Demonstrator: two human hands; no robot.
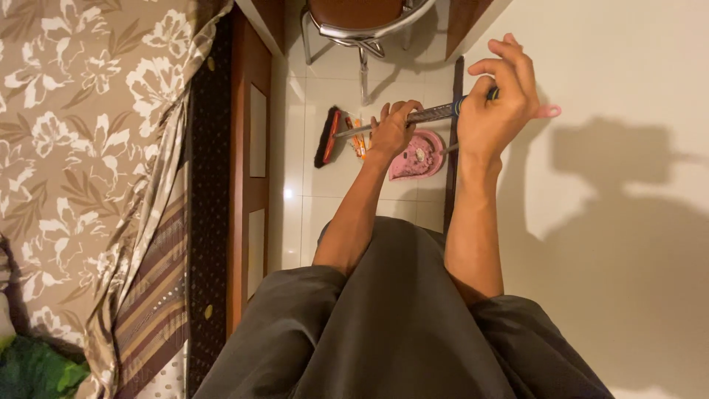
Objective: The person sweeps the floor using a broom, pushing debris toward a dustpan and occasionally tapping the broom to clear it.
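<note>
A bed cover with a white flower pattern is seen at the left, beside a brown wooden bed frame. A chair with metal legs is placed on the white tiled floor at the top.

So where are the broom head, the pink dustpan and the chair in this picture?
broom head (327, 136), head view, on the dark bristles.
pink dustpan (418, 157), head view, on the pan's inside.
chair (354, 13), head view, on the brown seat.

A home bedroom is indicated by a bed with a floral cover at the left, its wooden frame beside a white tiled floor, and a chrome-legged chair at the far end.
</note>
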